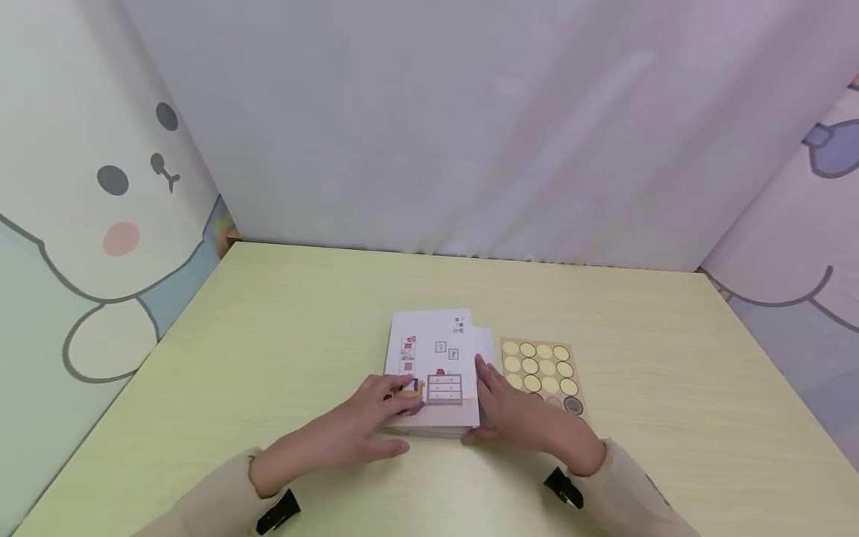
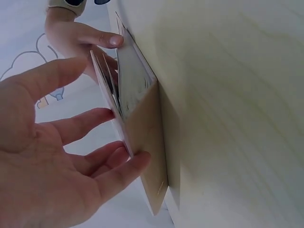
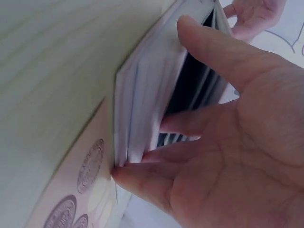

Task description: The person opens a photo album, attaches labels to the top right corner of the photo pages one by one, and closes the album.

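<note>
A thick book with a white illustrated cover lies on the table, a drawn chest of drawers on its front. My left hand rests its fingertips on the cover's left side near the lower corner. In the left wrist view its fingers touch the spine edge. My right hand lies along the page side, thumb by the lower corner. Its fingertips touch the page edges in the right wrist view, where the pages stand slightly apart and dark leaves show between them.
Right of the book lies a brown sheet with rows of round yellow stickers and some dark printed circles, partly under my right forearm. The pale wooden table ends at a white curtain. Cartoon-printed cloths hang at both sides.
</note>
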A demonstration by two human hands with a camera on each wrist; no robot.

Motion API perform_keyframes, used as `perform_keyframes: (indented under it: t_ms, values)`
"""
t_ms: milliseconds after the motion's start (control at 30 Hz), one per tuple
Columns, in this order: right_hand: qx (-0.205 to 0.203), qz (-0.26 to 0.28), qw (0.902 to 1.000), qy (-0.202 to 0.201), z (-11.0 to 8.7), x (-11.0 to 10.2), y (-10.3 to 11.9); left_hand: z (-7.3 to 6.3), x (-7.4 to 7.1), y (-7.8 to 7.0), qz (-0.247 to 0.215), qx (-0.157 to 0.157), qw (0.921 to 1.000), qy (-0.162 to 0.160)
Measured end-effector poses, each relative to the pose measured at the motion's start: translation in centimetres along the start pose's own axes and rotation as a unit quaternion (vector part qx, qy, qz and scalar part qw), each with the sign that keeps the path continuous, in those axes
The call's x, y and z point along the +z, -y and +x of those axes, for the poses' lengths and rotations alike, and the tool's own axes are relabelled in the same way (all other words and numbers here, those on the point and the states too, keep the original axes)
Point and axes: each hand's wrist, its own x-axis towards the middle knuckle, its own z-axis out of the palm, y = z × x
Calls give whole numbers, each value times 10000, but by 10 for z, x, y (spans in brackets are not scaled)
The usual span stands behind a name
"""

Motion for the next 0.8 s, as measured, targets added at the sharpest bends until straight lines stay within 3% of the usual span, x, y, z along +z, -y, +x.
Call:
perform_keyframes:
  t_ms: [133, 367, 600, 800]
  values:
    - [96, 81, 9999, 117, -2, -6, -2, 2, 1, -5, 246, -86, 9996, 85]
    - [708, 470, 9961, 236, -10, -9, -2, 7, 3, -17, 795, -121, 9965, 242]
    - [371, -205, 9991, 6, -7, -4, 4, 9, 1, -21, 1177, 23, 9928, 213]
    - [233, -511, 9984, 65, -2, -9, 2, 13, -1, -19, 1491, 238, 9885, -96]
